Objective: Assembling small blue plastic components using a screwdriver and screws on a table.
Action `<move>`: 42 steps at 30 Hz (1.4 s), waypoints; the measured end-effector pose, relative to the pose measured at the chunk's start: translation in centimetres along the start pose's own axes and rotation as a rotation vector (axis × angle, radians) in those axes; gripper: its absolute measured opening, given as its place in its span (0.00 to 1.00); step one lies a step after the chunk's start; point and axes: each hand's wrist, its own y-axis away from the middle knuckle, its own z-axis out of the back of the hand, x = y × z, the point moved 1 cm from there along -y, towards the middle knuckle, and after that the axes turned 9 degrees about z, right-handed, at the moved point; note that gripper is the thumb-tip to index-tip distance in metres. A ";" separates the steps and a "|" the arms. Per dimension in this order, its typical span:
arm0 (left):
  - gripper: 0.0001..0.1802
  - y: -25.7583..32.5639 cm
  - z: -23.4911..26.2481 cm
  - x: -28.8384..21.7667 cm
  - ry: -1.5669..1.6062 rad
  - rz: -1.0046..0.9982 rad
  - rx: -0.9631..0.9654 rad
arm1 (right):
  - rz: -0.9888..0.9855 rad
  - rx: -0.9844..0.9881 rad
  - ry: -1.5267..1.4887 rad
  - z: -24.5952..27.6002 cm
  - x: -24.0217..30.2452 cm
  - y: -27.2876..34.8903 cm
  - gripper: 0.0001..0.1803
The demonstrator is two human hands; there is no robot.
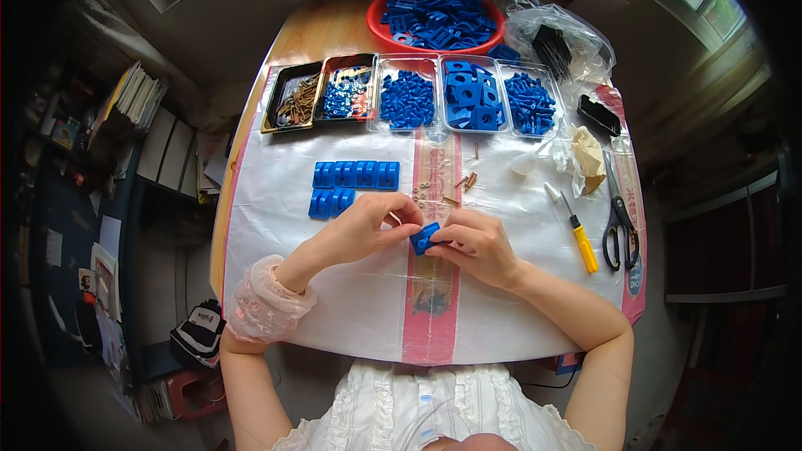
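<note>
Near the middle of the table my right hand [478, 242] grips a small blue plastic block [423, 240] between thumb and fingers. My left hand [372, 224] is closed in a pinch at the block's left side; whatever its fingertips hold is too small to make out. Beyond the left hand, similar blue blocks stand in two short rows, a far row [356, 174] and a shorter near row [332, 203]. Just past my hands lie several small nuts [423, 194] and some loose copper-coloured screws [470, 180].
Across the back stand black trays of screws [273, 127] and mixed small parts, then clear boxes of blue pieces [407, 100]. Behind them sits a red basin [375, 32] heaped with blue parts. At right lie a yellow-handled screwdriver [585, 249], black scissors [619, 230] and crumpled paper [588, 159].
</note>
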 end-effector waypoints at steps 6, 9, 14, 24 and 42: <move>0.07 -0.1 -0.3 1.0 0.172 -0.007 0.072 | 0.080 0.031 0.051 -0.2 0.2 0.1 0.12; 0.08 -0.2 -0.2 1.2 0.196 0.021 0.092 | 0.076 0.035 0.050 -0.1 0.3 0.1 0.13; 0.07 -0.1 -0.2 1.2 0.159 0.018 0.116 | 0.111 0.043 0.067 -0.2 0.3 0.2 0.12; 0.08 0.1 -0.1 0.5 0.086 0.043 0.109 | 0.132 0.047 0.085 -0.1 0.5 0.0 0.12; 0.20 1.1 -0.5 -0.4 0.032 -0.068 0.074 | 0.014 -0.027 0.061 -0.1 0.1 0.1 0.11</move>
